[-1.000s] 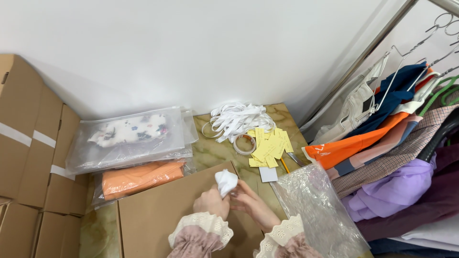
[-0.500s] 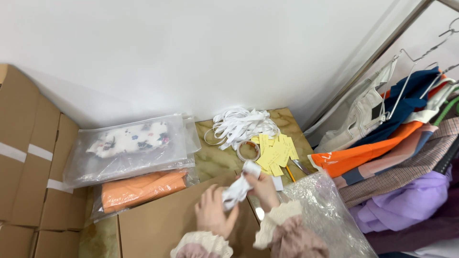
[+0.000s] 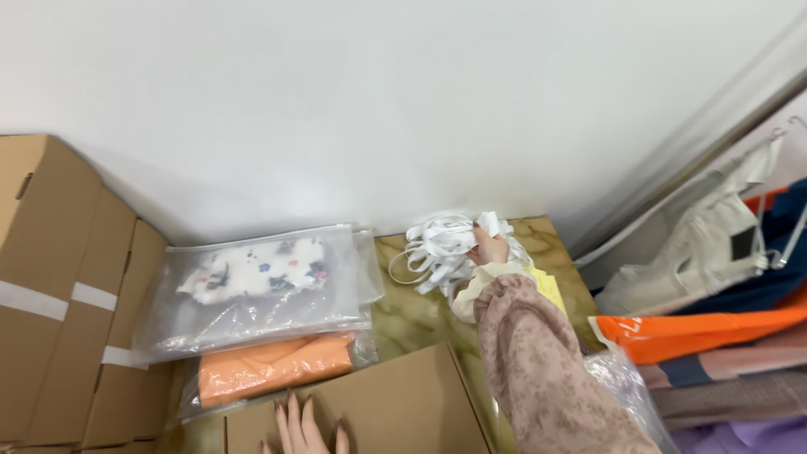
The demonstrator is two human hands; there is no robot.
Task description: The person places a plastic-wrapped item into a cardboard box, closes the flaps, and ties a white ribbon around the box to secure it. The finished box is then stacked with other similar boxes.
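Reaching far across the table [image 3: 420, 324], the right hand [image 3: 490, 246] had its fingers closed on a bundle of white straps [image 3: 441, 245] at the back edge, just against the wall. The bundle was a loose tangle (no single direction to it), though its loops trailed mostly leftward and toward the person. The left hand [image 3: 301, 427] lay open and flat, fingers pointing away, on a cardboard box [image 3: 395, 408] at the near edge. Left of the straps lay a clear bag with a printed white garment [image 3: 252, 286], stacked on a bagged orange garment [image 3: 273, 366].
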